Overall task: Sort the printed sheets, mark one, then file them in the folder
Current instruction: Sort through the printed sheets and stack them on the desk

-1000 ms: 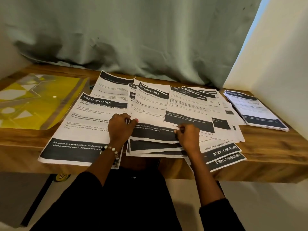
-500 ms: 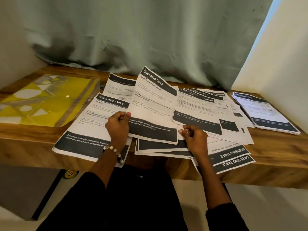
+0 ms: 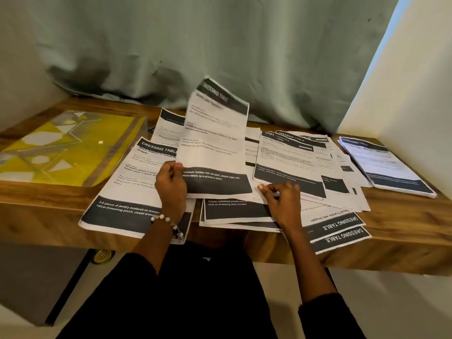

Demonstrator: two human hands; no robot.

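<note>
here the left hand [image 3: 171, 184] grips a raised sheet [image 3: 215, 143], right hand [image 3: 281, 199] pinching another's edge.

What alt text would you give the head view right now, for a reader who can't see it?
The left hand lifts a printed sheet by its lower left corner, above loose sheets spread over a wooden table, while the right hand pinches another sheet's edge. A yellow folder lies far left, a neat stack far right.

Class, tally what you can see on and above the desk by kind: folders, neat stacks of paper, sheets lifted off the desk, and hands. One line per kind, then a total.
Yellow folder: 1
Neat stack of sheets: 1
Lifted sheet: 1
Hands: 2, left hand and right hand
Total: 5
</note>
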